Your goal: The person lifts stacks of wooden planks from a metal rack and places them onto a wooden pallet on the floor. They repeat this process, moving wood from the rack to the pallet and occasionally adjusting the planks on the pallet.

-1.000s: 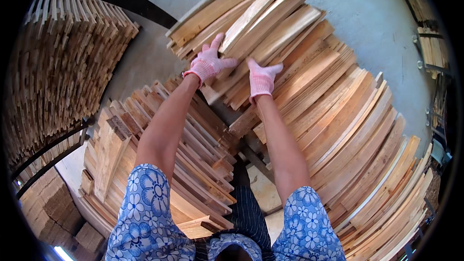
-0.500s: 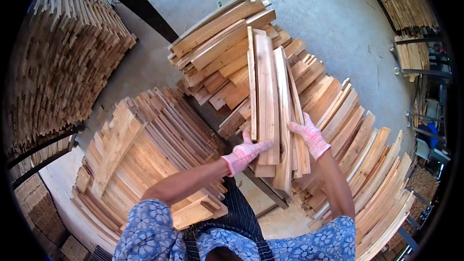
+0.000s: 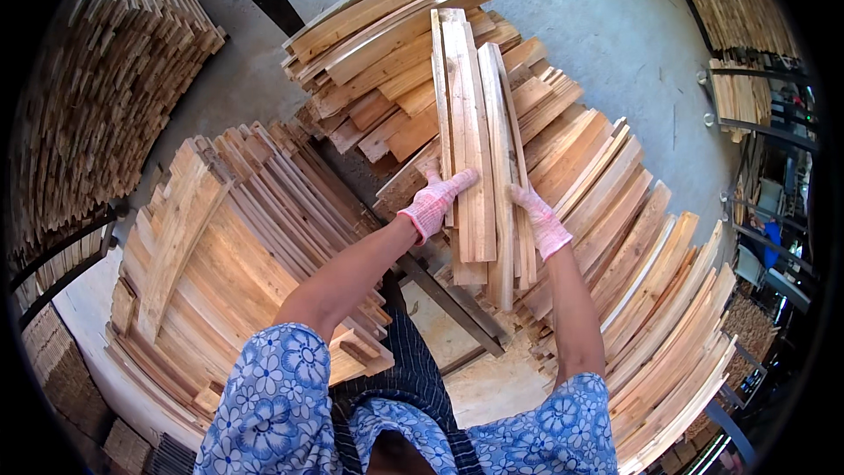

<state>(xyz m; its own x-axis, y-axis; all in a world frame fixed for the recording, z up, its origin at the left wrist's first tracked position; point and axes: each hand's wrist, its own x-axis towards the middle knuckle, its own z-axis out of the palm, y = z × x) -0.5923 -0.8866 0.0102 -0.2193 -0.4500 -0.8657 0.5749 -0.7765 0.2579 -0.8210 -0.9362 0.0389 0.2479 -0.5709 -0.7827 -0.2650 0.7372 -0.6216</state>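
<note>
A bundle of long wooden boards (image 3: 468,136) stands lengthwise away from me, above a heap of loose boards. On its left side my left hand (image 3: 437,200), in a pink-and-white knit glove, is closed on the boards, fingers laid over the face of one. My right hand (image 3: 539,220), gloved alike, presses against the bundle's right side, its fingertips at the outer board edge. A narrow gap parts the bundle's left boards from its right ones. Beneath and beyond lies the heap of boards (image 3: 387,44), stacked crosswise.
A neat board stack (image 3: 255,255) stands at my left, one board laid slanting across it. More boards (image 3: 651,299) fan out at my right. A dark metal bar (image 3: 453,303) runs between the stacks. A tall wood stack (image 3: 105,79) rises at far left.
Both hands and the bundle have shifted a little up and left in the view. The surrounding stacks have shifted the same way, so the head view has moved too. The grip looks unchanged.
</note>
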